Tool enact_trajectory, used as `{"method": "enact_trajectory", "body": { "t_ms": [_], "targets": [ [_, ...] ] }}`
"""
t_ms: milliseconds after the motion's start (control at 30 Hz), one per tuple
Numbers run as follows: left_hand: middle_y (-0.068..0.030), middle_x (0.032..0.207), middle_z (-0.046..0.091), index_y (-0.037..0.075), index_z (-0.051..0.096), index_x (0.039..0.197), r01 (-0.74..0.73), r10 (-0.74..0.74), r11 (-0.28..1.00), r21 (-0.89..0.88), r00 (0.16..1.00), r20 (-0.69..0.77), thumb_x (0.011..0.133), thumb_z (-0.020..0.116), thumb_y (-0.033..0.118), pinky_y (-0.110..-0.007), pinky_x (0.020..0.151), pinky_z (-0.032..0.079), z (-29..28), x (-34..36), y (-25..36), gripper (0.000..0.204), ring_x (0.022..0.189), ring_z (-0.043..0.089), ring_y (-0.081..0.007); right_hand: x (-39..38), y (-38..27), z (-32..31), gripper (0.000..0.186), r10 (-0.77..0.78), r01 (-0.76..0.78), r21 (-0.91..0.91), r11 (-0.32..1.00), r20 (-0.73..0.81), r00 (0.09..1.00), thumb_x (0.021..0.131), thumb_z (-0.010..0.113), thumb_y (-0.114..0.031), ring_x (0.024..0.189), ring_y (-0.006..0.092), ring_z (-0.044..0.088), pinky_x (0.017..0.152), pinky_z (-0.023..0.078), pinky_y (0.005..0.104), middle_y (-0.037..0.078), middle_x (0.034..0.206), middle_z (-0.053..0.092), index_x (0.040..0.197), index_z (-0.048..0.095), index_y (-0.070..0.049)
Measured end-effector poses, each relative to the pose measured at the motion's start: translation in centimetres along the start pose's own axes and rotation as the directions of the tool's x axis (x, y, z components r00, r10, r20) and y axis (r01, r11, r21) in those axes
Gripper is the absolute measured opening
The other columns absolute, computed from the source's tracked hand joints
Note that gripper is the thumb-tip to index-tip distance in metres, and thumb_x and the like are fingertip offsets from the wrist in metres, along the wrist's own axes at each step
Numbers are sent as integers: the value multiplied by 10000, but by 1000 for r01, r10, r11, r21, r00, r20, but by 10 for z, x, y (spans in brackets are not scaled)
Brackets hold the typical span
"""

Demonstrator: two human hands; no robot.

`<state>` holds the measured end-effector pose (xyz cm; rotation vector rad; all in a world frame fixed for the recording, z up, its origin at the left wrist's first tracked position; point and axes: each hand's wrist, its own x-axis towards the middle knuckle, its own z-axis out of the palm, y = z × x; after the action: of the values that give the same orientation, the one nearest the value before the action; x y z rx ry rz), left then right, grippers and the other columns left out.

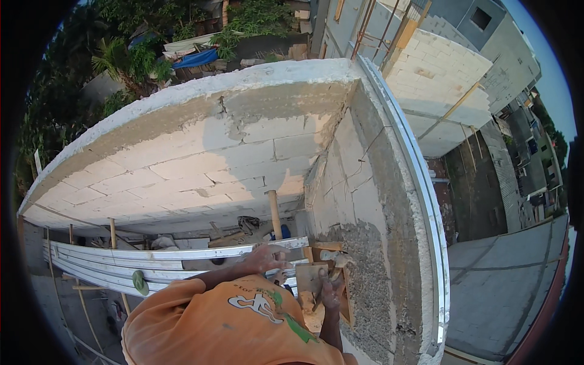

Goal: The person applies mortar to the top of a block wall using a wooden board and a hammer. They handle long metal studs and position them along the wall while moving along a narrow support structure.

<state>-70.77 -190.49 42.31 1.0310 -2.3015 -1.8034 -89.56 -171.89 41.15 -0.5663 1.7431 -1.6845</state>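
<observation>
My left hand (267,258) is above the light metal profiles, its fingers apart and nothing visible in them. To its right, my right hand (331,289) is closed round the handle of a flat, rectangular plastering trowel (311,278); the fingers partly cover the grip. Just beyond and beneath the trowel is a wooden box (348,298), whose contents are mostly hidden by the hand and plate. Close on the right rises a block wall with rough grey mortar (371,286) on its lower face.
Long metal profiles (164,267) run off to the left, a green cap-like item (140,283) on them. A wooden post (275,216) stands ahead. The pale block wall (201,158) meets the right wall at a corner. A shiny metal strip (426,207) runs along the right wall's top, with a drop beyond.
</observation>
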Motion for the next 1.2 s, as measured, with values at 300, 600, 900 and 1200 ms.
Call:
{"method": "enact_trajectory", "body": {
  "t_ms": [300,600,900,1200],
  "targets": [
    [-155,1040,643,32,633,1183,-241,253,967,82,943,-215,740,757,520,-405,840,487,-17,12,12,670,923,627,-297,48,-69,78,282,14,-15,-1,1000,282,959,907,658,-207,871,132,602,773,484,291,75,963,673,1054,628,32],
    [-121,924,661,-23,648,1105,-209,105,918,-336,947,-302,781,794,321,-331,732,495,-60,-3,55,495,811,633,-217,78,-97,117,257,5,-18,29,999,404,915,906,654,-124,950,125,580,855,460,288,56,1038,656,1118,609,15],
    [-113,828,649,-6,678,957,-480,486,870,112,797,-358,778,781,180,-309,666,503,-103,9,78,277,728,627,-223,102,-118,137,220,-31,9,58,998,396,918,901,662,-118,914,112,564,828,455,276,29,984,633,1081,598,-8],
    [-83,688,590,-37,646,772,-369,414,907,203,693,-590,700,768,180,-296,577,419,-235,-25,109,259,625,542,-166,128,-121,116,240,1,-14,36,999,340,940,894,664,-132,606,71,541,548,438,242,4,718,586,1079,583,-2]
  ]
}}
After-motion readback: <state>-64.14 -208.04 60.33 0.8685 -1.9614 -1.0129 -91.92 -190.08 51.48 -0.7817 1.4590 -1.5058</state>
